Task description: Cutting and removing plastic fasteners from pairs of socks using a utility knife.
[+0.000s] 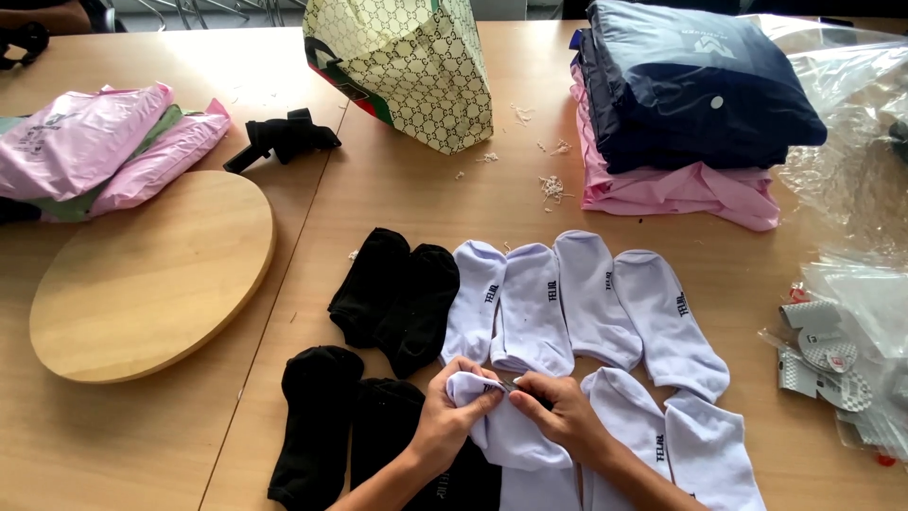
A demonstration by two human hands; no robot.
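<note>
Head view: wooden table (397,199) laid with ankle socks in two rows.
Left hand (452,409): closed on the cuff of a white sock (506,437), fingers pinched narrow.
Right hand (560,409): pinching the same cuff, touching the left hand's fingertips.
Sock position: near table edge, between black socks (322,416) and white socks (700,445).
Risk: judged that a hard tug may stretch the cuff; sweeping forearms could disturb neighbouring socks.
Upper row: two black socks (397,298), four white socks (577,303).
Surroundings: round wooden board (151,274), pink mailer bags (104,142), patterned bag (407,66), folded garments (690,95), clear plastic wrap (851,142), card tags (823,360).
Obstruction: nothing lies between the hands and the sock.
</note>
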